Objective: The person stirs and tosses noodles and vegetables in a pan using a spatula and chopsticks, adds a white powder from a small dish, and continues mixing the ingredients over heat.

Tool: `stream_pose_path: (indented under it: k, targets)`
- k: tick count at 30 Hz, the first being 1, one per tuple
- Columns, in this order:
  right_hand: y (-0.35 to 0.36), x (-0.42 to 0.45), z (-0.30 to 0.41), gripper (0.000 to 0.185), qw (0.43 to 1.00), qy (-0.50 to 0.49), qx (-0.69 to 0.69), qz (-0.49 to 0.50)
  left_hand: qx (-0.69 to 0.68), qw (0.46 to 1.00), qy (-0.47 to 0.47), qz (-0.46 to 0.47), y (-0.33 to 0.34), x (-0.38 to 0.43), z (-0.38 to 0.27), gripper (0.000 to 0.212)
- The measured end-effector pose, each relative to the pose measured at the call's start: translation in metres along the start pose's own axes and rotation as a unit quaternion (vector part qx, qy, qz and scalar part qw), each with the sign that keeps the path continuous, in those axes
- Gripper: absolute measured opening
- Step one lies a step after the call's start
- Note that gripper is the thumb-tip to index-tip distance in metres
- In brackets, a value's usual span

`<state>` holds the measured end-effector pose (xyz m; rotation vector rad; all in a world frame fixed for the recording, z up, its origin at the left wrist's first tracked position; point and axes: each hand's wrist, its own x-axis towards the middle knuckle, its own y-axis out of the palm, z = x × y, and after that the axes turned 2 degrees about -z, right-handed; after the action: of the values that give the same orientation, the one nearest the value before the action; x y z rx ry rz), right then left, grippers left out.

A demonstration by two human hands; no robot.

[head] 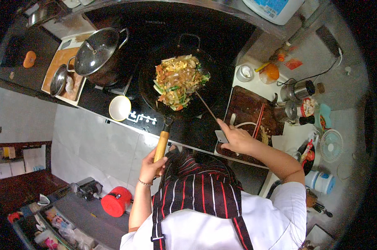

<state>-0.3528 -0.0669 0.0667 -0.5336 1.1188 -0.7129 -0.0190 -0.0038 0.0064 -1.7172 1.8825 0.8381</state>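
Note:
My left hand (152,167) is closed around the wooden handle (162,145) of a dark wok (147,93) on the black cooktop. Stir-fried noodles (179,81) with egg, greens and orange pieces lie heaped in the wok. My right hand (237,139) grips the handle of a long, thin cooking utensil (207,106); its far end reaches the right edge of the food, and its tip is hidden there. Left of the wok handle, a white bowl with a yellow rim (120,108) stands on the cooktop's front part.
A glass-lidded pot (96,53) stands left of the wok. Right of it, a dark cutting board (246,103) bears red chopsticks (259,120), chopped bits and a blade. Jars (245,73) and a small fan (331,146) stand farther right. A wooden board (58,68) holds another lid at left.

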Motion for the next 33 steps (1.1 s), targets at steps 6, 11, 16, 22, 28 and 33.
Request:
stream_pose_path:
  k: [6,11,16,22,28,33]
  targets:
    - [-0.064,-0.036,-0.021,0.045,0.961,-0.053,-0.159,-0.222,-0.006,0.999,0.028,0.034,-0.004,0.002,0.005,0.055]
    - [-0.144,-0.055,0.021,0.039,0.983,0.018,-0.064,-0.171,-0.009,0.999,0.034,0.037,-0.005,0.004,0.008,0.058]
    - [-0.191,-0.017,0.042,0.018,0.98,0.166,0.076,-0.083,-0.047,0.993,0.109,0.011,-0.006,0.005,0.018,0.065]
    - [-0.154,0.06,-0.018,0.016,0.939,0.203,0.274,0.04,-0.027,0.997,0.066,0.028,-0.007,0.004,0.013,0.069]
    - [-0.084,0.08,-0.025,0.021,0.904,0.135,0.406,-0.014,-0.041,0.995,0.092,0.024,-0.01,0.009,0.021,0.069]
    - [-0.122,0.019,-0.029,0.025,0.93,0.155,0.324,-0.077,-0.027,0.996,0.083,0.036,-0.011,0.008,0.018,0.069]
